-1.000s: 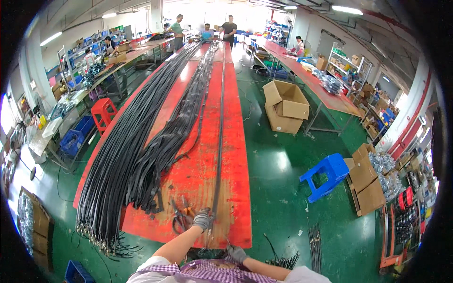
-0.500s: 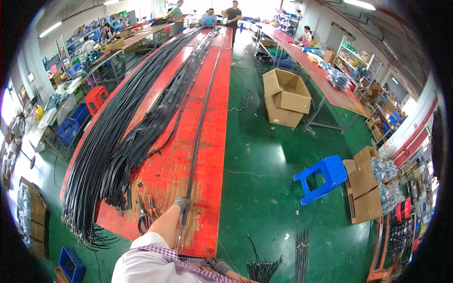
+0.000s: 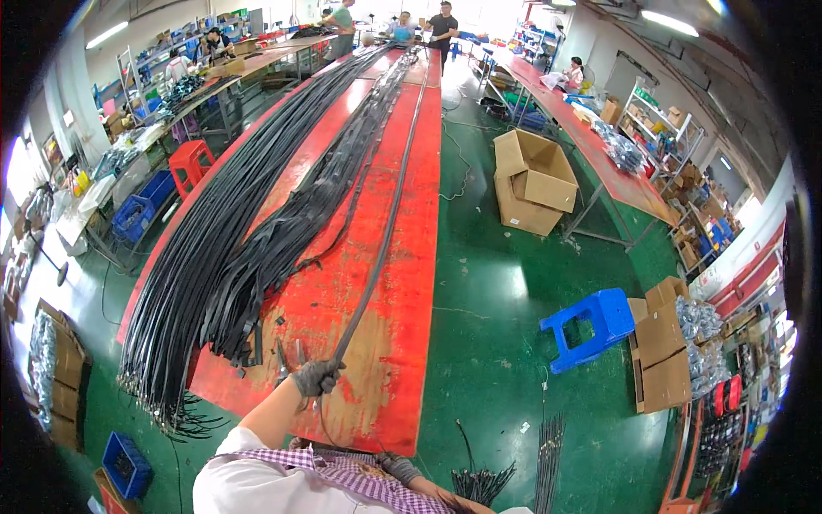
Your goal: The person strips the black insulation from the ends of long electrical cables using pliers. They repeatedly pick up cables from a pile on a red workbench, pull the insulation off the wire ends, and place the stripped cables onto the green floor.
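My left hand (image 3: 317, 378), in a grey glove, is closed around the near end of a long flat black sleeve (image 3: 377, 265). The sleeve runs far up the red table (image 3: 415, 343) toward a person in black at the far end. From beneath that hand a thin dark cable (image 3: 324, 424) bends toward the table's near edge. My right hand (image 3: 399, 468), also gloved in grey, is low at that edge beside a purple checked cloth (image 3: 342, 471); its fingers are too hidden to read. Metal-tipped hand tools (image 3: 282, 358) lie just behind my left hand, partly covered.
Left of the sleeve lie thick bundles of black cables (image 3: 214, 231) and black strips (image 3: 291, 231). On the green floor to the right stand a cardboard box (image 3: 535, 184), a blue stool (image 3: 591, 330) and upright cable bundles (image 3: 548, 463). Several people work farther off.
My left hand has drawn the sleeve's end toward the left and slightly lifted it, now hiding part of the tools. The view has shifted a little. My right hand stays near the edge.
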`<state>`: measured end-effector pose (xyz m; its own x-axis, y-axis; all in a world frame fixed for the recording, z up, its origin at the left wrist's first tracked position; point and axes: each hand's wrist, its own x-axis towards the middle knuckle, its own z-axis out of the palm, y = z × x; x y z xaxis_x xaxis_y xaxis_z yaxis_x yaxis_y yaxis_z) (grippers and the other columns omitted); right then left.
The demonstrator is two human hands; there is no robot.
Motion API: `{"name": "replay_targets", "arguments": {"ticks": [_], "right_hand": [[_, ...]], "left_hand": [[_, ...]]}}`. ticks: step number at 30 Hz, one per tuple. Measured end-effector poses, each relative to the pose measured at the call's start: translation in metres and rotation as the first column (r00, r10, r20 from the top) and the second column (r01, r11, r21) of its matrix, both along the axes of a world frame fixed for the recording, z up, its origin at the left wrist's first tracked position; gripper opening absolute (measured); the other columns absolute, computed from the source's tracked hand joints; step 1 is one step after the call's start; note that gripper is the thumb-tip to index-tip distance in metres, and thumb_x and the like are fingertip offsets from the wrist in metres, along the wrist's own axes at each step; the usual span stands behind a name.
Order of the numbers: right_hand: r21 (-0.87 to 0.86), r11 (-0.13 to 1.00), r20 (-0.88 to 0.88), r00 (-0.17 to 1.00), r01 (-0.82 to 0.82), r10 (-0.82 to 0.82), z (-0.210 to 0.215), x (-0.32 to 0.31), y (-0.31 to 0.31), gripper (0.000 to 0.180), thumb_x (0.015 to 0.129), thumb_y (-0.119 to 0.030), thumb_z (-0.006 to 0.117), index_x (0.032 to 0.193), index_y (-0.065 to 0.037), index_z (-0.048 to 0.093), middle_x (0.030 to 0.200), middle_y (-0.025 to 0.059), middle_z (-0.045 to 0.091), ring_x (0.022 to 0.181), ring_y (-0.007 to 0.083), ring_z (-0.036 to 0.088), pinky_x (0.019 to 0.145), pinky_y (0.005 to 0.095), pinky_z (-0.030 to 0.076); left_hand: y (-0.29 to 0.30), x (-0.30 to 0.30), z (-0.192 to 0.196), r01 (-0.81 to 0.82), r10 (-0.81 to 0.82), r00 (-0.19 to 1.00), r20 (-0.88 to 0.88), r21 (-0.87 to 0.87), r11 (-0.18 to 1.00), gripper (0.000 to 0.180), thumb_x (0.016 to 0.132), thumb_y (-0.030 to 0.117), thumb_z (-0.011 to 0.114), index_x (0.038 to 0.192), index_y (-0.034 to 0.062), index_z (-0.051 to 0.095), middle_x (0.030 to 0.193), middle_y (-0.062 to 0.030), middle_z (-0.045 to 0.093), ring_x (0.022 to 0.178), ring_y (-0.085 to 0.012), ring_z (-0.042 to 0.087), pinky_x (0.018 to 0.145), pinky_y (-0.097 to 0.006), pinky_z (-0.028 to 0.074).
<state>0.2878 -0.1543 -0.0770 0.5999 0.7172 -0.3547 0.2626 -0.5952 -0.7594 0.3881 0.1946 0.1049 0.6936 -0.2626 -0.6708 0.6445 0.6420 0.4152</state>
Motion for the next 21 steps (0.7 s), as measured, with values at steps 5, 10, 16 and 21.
{"name": "replay_targets", "arguments": {"ticks": [5,10,16,21], "right_hand": [[-0.255,0.963,-0.043,0.996,-0.091,0.083,0.067,-0.027,0.082,0.047,0.081,-0.043,0.028,0.106,-0.010,0.050,0.108,0.0163,0.049,0.098,0.0327,0.048,0.083,0.0385,0.037],[-0.070,0.969,0.307,0.920,-0.235,0.245,0.045,-0.075,0.149,0.039,0.081,-0.033,0.037,0.108,-0.006,0.046,0.107,0.0182,0.049,0.089,0.0315,0.051,0.078,0.0382,0.040],[-0.016,0.974,0.501,0.841,-0.226,0.204,0.093,-0.108,0.235,0.034,0.077,-0.020,0.043,0.108,-0.006,0.044,0.104,0.0195,0.048,0.085,0.0351,0.051,0.071,0.0395,0.042],[-0.136,0.955,0.400,0.867,-0.265,0.297,0.091,-0.116,0.265,0.039,0.077,-0.025,0.046,0.110,-0.005,0.043,0.109,0.0208,0.045,0.077,0.0363,0.054,0.065,0.0413,0.044]], "left_hand": [[0.059,-0.024,0.014,-0.056,-0.027,0.980,0.195,0.405,0.913,0.018,0.080,0.021,0.046,0.093,0.0085,0.048,0.055,0.0013,0.043,0.040,-0.0107,0.039,0.036,-0.021,0.031],[0.137,-0.029,0.211,-0.346,0.137,0.807,0.575,0.272,0.898,0.022,0.076,0.033,0.054,0.079,0.0118,0.053,0.051,0.0044,0.044,0.038,-0.0063,0.039,0.034,-0.020,0.027],[0.236,-0.152,0.361,-0.428,0.127,0.725,0.677,0.297,0.854,0.016,0.084,0.026,0.045,0.082,0.0105,0.049,0.052,0.0062,0.034,0.036,-0.0036,0.026,0.032,-0.018,0.020],[0.280,-0.270,0.364,-0.511,0.124,0.798,0.590,0.553,0.658,0.021,0.083,0.030,0.046,0.085,0.0088,0.050,0.053,0.0052,0.037,0.037,-0.0033,0.029,0.032,-0.017,0.020]]}}
